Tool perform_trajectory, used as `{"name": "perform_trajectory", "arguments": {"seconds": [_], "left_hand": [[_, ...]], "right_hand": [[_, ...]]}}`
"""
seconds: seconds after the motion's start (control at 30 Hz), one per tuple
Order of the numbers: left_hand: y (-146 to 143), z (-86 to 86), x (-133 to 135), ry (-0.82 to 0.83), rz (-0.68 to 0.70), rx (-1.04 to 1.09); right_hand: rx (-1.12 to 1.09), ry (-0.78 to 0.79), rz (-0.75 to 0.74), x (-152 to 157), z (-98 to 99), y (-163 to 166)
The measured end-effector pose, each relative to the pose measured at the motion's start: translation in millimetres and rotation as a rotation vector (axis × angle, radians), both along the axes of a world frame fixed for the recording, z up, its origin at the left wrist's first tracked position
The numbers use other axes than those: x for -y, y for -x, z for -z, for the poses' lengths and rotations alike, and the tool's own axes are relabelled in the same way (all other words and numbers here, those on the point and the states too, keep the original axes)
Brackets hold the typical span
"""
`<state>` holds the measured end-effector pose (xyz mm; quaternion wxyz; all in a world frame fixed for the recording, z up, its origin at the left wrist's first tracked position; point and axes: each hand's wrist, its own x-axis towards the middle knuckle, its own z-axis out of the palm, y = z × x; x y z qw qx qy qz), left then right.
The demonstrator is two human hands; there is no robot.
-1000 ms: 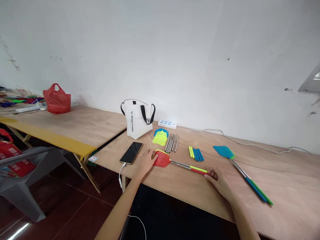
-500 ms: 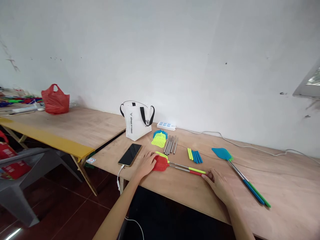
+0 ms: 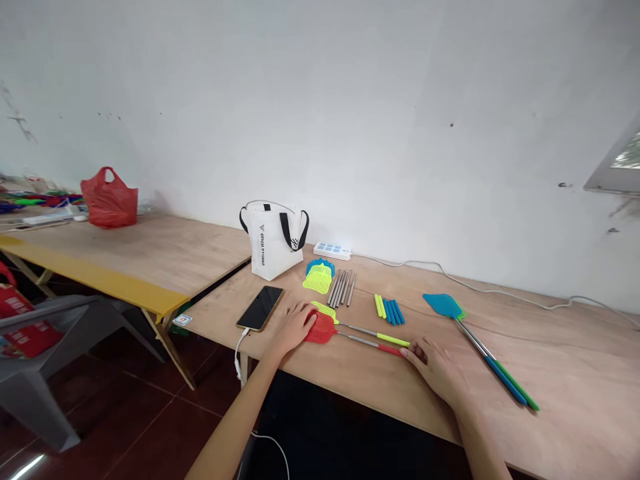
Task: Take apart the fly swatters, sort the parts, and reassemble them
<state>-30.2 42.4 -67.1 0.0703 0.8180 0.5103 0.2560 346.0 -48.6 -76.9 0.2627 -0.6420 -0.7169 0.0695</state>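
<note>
Two fly swatters lie side by side in front of me, a red one [image 3: 320, 329] nearer and a yellow-green one [image 3: 395, 340] just behind it. My left hand [image 3: 294, 328] rests palm down against the left edge of their heads, its fingers extended and the thumb by the red mesh. At the other end, my right hand [image 3: 434, 363] has thumb and fingers closed around the handle tips. The thumb meets the red grip, and the fingers are at the yellow-green grip. Farther right lies a pair of assembled swatters [image 3: 487, 353], one blue and one green.
Behind the swatters are loose swatter heads [image 3: 318, 278], several metal rods [image 3: 343, 288] and yellow and blue grip tubes [image 3: 390, 311]. A phone [image 3: 260, 308] on a cable lies left. A white bag [image 3: 275, 243] and power strip [image 3: 333, 251] stand by the wall.
The handle ends of the red and yellow-green swatters lie slightly farther apart, the red one nearer me. My right thumb has shifted a little left; my left hand stays nearly in place.
</note>
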Motion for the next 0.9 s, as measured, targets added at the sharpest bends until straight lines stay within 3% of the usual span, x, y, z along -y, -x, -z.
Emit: {"name": "perform_trajectory", "arguments": {"seconds": [0.43,0.9], "left_hand": [[-1.0,-2.8,1.1,0.004,0.006,-0.012],[-0.3,-2.7,0.2,0.022,0.002,-0.014]], "right_hand": [[0.012,-0.023,0.028,2.4,-2.0,4.0],[-0.032,0.054,0.039,4.6,-11.0,7.1]]}}
